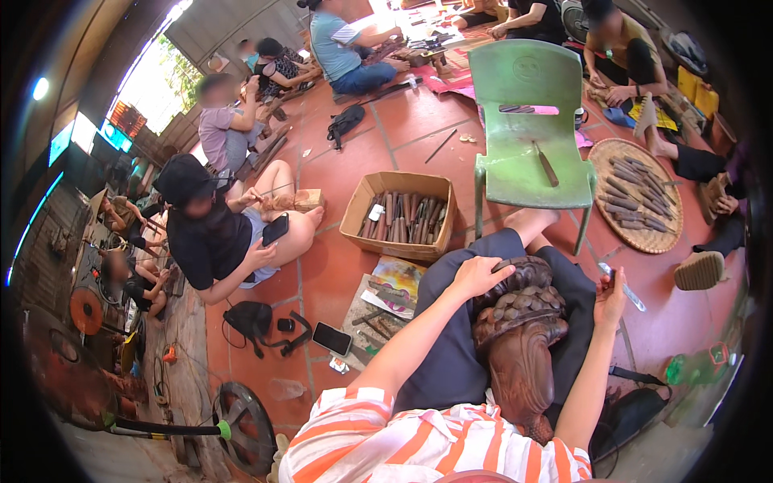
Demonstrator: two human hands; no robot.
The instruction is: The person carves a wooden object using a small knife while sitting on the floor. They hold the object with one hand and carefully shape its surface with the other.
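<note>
Carving (pixel 522 354), dark wood: lay on the dark trousers (pixel 443 330) between the thighs, lower end near the striped shirt (pixel 435 443). Looked heavy and stiff, probably slick along the smooth lower body, with raised ridges liable to chip. Seemed best held round that thick smooth part, clear of the ridges. Rested the left hand (pixel 481 278) on its far end with fingers bent over; could not tell how firmly. Grasped a slim pale tool (pixel 634 299) in the right hand (pixel 609 302). Saw a mark on the green chair (pixel 507 165), no readable words.
</note>
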